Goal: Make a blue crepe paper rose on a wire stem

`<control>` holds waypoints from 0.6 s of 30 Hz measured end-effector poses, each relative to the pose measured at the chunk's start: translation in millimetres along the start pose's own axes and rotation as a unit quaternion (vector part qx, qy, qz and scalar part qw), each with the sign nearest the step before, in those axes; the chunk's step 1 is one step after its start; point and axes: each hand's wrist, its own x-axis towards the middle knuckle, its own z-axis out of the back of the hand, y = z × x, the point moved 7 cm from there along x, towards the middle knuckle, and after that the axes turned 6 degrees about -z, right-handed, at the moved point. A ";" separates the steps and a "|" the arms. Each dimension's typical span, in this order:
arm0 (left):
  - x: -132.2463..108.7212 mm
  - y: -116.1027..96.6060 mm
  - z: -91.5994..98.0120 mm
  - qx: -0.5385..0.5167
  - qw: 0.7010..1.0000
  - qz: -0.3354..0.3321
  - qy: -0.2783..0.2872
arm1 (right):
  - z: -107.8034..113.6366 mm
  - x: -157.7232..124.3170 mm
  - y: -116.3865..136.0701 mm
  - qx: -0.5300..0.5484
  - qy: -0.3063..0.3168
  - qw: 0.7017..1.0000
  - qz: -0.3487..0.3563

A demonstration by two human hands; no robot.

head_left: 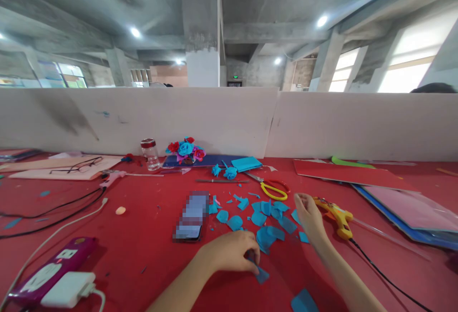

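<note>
My left hand (236, 251) is low over the red table, its thumb and fingers pinched on a small blue paper piece (263, 275). Just beyond it lie loose blue paper petals (265, 238), several of them overlapping. My right hand (308, 211) has its fingers curled closed at the right of the petals; whatever they may hold is hidden. Beside that hand a yellow glue gun (344, 225) rests on the table, a clear glue stick (390, 238) poking from its back. Yellow-and-red scissors (274, 195) lie behind the petals.
A phone (191, 219) lies left of the petals. Finished paper flowers (185, 149) and a glass jar (152, 155) stand near the white partition (143, 116). Coloured sheets (415, 207) are stacked at right; a purple power strip (53, 266) and cables occupy the left.
</note>
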 end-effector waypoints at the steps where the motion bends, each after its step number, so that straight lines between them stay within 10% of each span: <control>1: -0.2 -0.9 0.9 -0.003 1.000 -0.002 -0.002 | -1.5 1.2 -1.9 -0.004 0.008 1.000 0.001; 8: -5.5 12.4 19.5 -0.006 0.993 0.078 -0.091 | -16.7 -9.4 6.3 -0.037 0.054 0.997 0.031; 18: 12.8 -21.3 2.3 0.286 0.950 -0.083 -0.092 | -13.2 -19.9 33.0 -0.076 0.080 0.990 0.082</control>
